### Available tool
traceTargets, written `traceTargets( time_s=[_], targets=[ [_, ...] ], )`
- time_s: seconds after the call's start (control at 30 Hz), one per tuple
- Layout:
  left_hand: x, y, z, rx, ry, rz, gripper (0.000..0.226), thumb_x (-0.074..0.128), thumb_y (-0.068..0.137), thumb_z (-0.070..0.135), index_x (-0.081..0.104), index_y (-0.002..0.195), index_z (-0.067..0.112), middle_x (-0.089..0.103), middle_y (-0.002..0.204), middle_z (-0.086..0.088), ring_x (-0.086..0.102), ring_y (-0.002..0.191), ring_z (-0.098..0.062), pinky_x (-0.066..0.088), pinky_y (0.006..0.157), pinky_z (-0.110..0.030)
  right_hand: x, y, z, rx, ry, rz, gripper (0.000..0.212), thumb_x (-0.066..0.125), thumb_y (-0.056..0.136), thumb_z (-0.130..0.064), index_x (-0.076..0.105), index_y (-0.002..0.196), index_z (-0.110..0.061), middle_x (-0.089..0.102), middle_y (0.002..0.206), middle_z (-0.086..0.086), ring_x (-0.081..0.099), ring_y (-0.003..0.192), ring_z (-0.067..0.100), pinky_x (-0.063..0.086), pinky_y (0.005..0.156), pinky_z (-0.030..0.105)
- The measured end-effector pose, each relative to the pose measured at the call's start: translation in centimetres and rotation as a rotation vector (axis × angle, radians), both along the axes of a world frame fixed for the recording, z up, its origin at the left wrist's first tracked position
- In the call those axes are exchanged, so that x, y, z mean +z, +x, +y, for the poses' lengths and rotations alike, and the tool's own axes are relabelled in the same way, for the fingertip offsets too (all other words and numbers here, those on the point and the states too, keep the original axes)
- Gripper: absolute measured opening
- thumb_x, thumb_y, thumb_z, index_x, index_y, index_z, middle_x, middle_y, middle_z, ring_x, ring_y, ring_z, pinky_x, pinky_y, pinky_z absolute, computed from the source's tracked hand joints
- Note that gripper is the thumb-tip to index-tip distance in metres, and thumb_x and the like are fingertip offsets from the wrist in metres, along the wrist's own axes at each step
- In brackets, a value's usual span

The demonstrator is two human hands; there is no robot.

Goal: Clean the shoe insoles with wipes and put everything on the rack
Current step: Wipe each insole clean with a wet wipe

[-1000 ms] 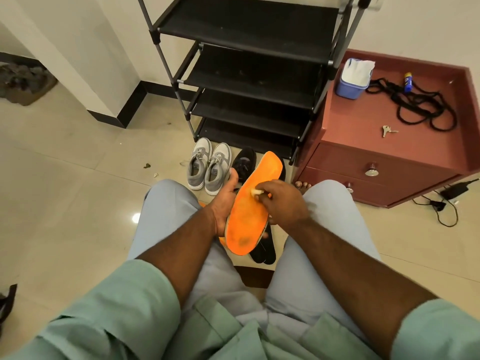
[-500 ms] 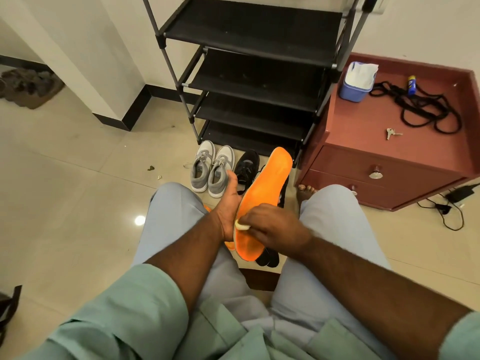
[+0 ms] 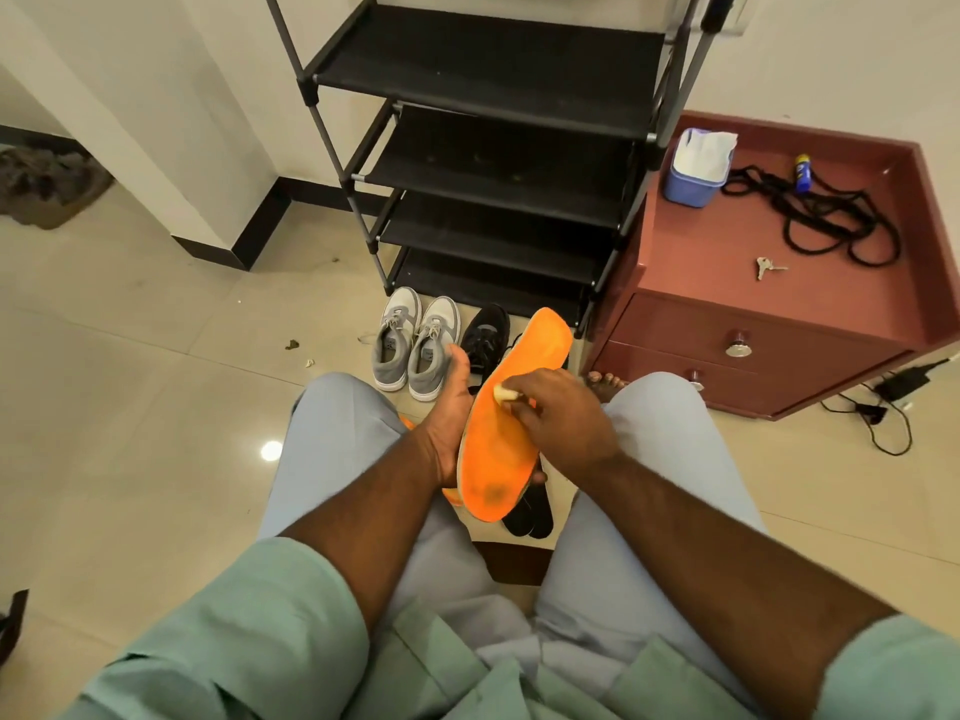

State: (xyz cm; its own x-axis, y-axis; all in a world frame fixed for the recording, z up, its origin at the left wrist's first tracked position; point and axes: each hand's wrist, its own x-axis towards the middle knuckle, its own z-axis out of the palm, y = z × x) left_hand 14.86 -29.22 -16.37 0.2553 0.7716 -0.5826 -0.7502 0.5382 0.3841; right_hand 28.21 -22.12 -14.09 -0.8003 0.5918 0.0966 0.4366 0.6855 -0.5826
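I sit with an orange insole (image 3: 498, 449) held upright between my knees. My left hand (image 3: 447, 407) grips its left edge from behind. My right hand (image 3: 561, 423) pinches a small wadded wipe (image 3: 505, 393) against the insole's upper middle. A dark smudge marks the insole's heel end. A second orange insole (image 3: 451, 495) peeks out below my left hand. Two black insoles (image 3: 530, 517) lie on the floor underneath. The black shoe rack (image 3: 498, 163) stands ahead with bare shelves. A blue wipe tub (image 3: 696, 168) sits on the red cabinet.
Grey sneakers (image 3: 415, 345) and a black shoe (image 3: 485, 335) stand on the floor before the rack. The red cabinet (image 3: 779, 314) at right carries a black cord (image 3: 831, 220), keys (image 3: 766, 266) and a small bottle (image 3: 803, 173). A charger cable (image 3: 883, 413) trails on the floor.
My right hand slid the wipe down toward the insole's heel, then back up to its upper middle. The view shifted slightly; my left hand kept its grip.
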Motion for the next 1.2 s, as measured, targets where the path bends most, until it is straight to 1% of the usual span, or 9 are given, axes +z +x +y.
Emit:
traceTargets(
  time_s=[0.07, 0.2, 0.37, 0.53, 0.7, 0.8, 0.9, 1.03, 1.2],
  targets=[
    [0.0, 0.0, 0.1, 0.014, -0.006, 0.01, 0.114, 0.017, 0.064, 0.099, 0.068, 0.125, 0.017, 0.06, 0.132, -0.023, 0.059, 0.117, -0.043, 0.036, 0.103, -0.064, -0.1, 0.0, 0.0, 0.072, 0.048, -0.007, 0.026, 0.055, 0.093, -0.022, 0.065, 0.116, -0.014, 0.067, 0.112, 0.004, 0.058, 0.104, 0.022, 0.048, 0.092, 0.04],
    [-0.2, -0.4, 0.2, 0.073, -0.059, 0.03, 0.115, 0.024, 0.063, 0.097, 0.074, 0.115, 0.008, 0.065, 0.125, -0.019, 0.063, 0.111, -0.033, 0.036, 0.109, -0.05, 0.4, 0.5, -1.9, 0.48, 0.175, 0.029, 0.024, 0.062, 0.082, -0.018, 0.07, 0.103, -0.009, 0.071, 0.097, 0.006, 0.066, 0.087, 0.022, 0.053, 0.075, 0.034],
    [0.0, 0.2, 0.2, 0.007, -0.034, 0.041, 0.113, 0.019, 0.062, 0.099, 0.056, 0.138, 0.024, 0.058, 0.137, -0.021, 0.05, 0.127, -0.046, 0.046, 0.095, -0.062, -0.6, -0.2, 0.6, -0.066, 0.006, -0.064, 0.03, 0.05, 0.097, -0.028, 0.061, 0.123, -0.017, 0.063, 0.122, 0.001, 0.053, 0.113, 0.019, 0.039, 0.096, 0.032],
    [-0.8, -0.4, 0.5, 0.19, -0.059, 0.037, 0.112, 0.023, 0.072, 0.094, 0.065, 0.128, 0.008, 0.062, 0.129, -0.018, 0.061, 0.116, -0.033, 0.037, 0.11, -0.05, -0.2, 0.1, -2.0, 0.25, 0.051, -0.023, 0.028, 0.054, 0.09, -0.029, 0.068, 0.11, -0.014, 0.069, 0.103, 0.004, 0.062, 0.096, 0.023, 0.05, 0.081, 0.038],
    [-0.1, 0.4, 0.6, 0.245, -0.033, 0.161, 0.072, 0.029, 0.092, 0.07, 0.064, 0.123, 0.015, 0.069, 0.117, -0.017, 0.065, 0.106, -0.034, 0.048, 0.095, -0.05, -1.0, -0.5, 1.1, -0.187, -0.066, -0.124, 0.032, 0.049, 0.097, -0.034, 0.061, 0.121, -0.017, 0.063, 0.119, 0.001, 0.054, 0.108, 0.018, 0.045, 0.092, 0.033],
    [0.1, 0.4, 0.5, 0.306, -0.018, 0.066, 0.063, 0.04, 0.093, 0.057, 0.062, 0.127, 0.01, 0.065, 0.122, -0.015, 0.061, 0.112, -0.033, 0.045, 0.1, -0.049, 0.0, -0.6, -0.1, -0.031, -0.139, 0.007, 0.029, 0.052, 0.095, -0.03, 0.065, 0.114, -0.014, 0.065, 0.11, 0.003, 0.058, 0.098, 0.017, 0.048, 0.086, 0.033],
    [-0.2, -0.2, 0.6, 0.36, 0.013, -0.025, 0.069, 0.043, 0.086, 0.048, 0.051, 0.14, 0.006, 0.056, 0.137, -0.014, 0.051, 0.125, -0.034, 0.037, 0.107, -0.049, 0.5, -0.2, -2.0, 0.094, -0.157, 0.025, 0.028, 0.051, 0.093, -0.029, 0.066, 0.111, -0.014, 0.065, 0.105, 0.002, 0.057, 0.094, 0.015, 0.047, 0.08, 0.03],
    [-0.6, 0.3, 0.8, 0.354, 0.097, -0.021, 0.072, 0.041, 0.08, 0.039, 0.046, 0.143, 0.005, 0.052, 0.144, -0.016, 0.059, 0.117, -0.035, 0.045, 0.1, -0.05, -0.1, -0.1, 0.6, -0.118, -0.054, -0.192, 0.027, 0.047, 0.097, -0.029, 0.061, 0.118, -0.017, 0.06, 0.115, 0.001, 0.055, 0.103, 0.018, 0.048, 0.088, 0.035],
    [-0.2, -0.8, 0.8, 0.335, 0.137, -0.027, 0.109, 0.08, 0.045, 0.026, 0.043, 0.146, 0.008, 0.057, 0.138, -0.009, 0.058, 0.12, -0.029, 0.045, 0.1, -0.048, 0.6, 0.3, -1.4, 0.223, -0.137, -0.122, 0.028, 0.05, 0.095, -0.024, 0.062, 0.119, -0.014, 0.062, 0.113, 0.004, 0.057, 0.1, 0.019, 0.048, 0.084, 0.034]
  ],
)
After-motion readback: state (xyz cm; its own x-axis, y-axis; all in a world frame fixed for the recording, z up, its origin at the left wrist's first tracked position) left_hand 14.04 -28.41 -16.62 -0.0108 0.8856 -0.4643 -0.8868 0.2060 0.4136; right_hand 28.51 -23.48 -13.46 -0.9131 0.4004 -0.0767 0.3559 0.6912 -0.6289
